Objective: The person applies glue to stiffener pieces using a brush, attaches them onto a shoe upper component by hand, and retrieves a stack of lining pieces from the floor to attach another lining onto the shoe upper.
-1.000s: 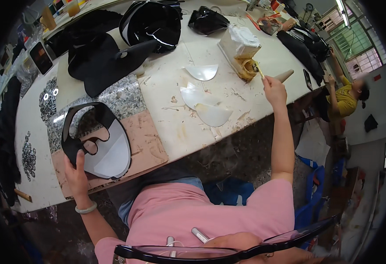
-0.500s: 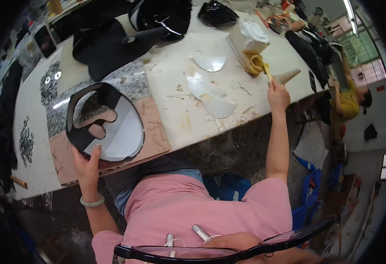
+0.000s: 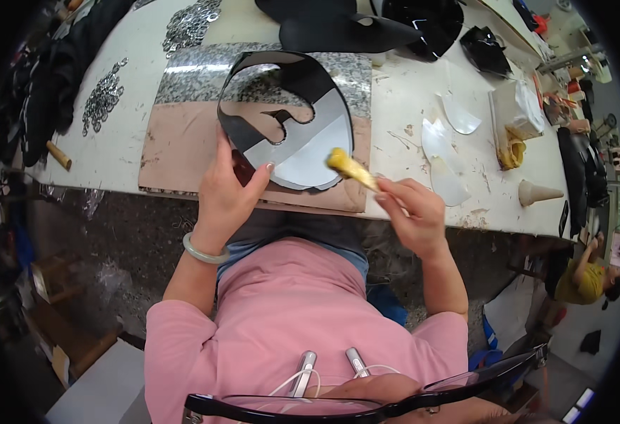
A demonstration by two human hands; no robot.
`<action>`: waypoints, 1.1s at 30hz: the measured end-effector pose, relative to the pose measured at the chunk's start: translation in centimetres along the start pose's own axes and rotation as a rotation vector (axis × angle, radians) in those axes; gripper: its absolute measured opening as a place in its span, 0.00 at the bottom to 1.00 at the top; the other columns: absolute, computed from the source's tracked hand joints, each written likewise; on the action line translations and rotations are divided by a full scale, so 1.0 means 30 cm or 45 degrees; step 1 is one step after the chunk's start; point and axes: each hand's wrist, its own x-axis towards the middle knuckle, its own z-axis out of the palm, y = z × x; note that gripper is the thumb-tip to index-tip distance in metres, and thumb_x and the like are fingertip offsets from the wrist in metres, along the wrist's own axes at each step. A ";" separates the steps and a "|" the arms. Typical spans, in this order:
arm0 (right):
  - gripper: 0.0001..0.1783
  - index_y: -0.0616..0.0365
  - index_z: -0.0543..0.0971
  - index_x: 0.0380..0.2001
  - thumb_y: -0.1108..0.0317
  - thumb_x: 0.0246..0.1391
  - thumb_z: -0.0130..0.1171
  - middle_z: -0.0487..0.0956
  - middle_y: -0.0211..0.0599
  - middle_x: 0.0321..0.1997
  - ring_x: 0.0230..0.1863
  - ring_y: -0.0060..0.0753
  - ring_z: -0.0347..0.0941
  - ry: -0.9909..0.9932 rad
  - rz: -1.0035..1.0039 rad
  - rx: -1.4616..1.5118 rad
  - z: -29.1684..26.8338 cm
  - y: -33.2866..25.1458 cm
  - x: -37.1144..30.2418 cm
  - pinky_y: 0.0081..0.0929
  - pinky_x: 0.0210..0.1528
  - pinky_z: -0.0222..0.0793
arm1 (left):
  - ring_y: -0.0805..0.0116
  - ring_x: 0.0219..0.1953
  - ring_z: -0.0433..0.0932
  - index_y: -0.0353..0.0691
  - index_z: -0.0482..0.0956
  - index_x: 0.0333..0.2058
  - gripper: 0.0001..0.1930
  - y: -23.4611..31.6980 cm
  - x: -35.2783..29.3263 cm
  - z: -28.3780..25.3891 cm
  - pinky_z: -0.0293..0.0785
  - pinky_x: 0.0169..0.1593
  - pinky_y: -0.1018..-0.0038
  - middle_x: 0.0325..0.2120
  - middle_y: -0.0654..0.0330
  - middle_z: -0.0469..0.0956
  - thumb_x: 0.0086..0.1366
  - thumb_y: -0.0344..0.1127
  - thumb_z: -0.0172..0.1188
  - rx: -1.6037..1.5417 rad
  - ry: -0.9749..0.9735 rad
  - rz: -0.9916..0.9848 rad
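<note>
My left hand (image 3: 226, 192) grips the lower left edge of a rounded black piece (image 3: 317, 150), its thumb on the near rim. Pale grey-white lining covers the right and near part of this piece, and a curved opening is cut through it. It is held tilted over a pinkish-brown board (image 3: 183, 145). Pinched in my right hand (image 3: 419, 213) is a short brush (image 3: 354, 172) with yellow, glue-like matter on its head. The brush head is close to the lining's right edge; whether they touch I cannot tell.
Behind the board lies a speckled stone slab (image 3: 193, 74). On the right are thin translucent pieces (image 3: 437, 152), a glue-smeared white container (image 3: 515, 113) and a beige cone (image 3: 538, 193). Small metal rings (image 3: 103, 97) lie left, black pieces (image 3: 338, 28) behind. A person in yellow (image 3: 580, 279) is far right.
My right hand has brought the brush left from beside the glue-smeared container to the black piece's right edge. My view has shifted left; the left hand keeps its grip.
</note>
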 end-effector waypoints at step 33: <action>0.11 0.48 0.82 0.35 0.71 0.44 0.64 0.73 0.30 0.19 0.19 0.31 0.71 -0.248 -0.298 -0.478 0.061 -0.035 0.081 0.28 0.19 0.65 | 0.64 0.23 0.74 0.20 0.49 0.61 0.39 -0.031 -0.026 -0.012 0.70 0.28 0.71 0.26 0.53 0.74 0.55 0.28 0.61 0.133 -0.001 0.149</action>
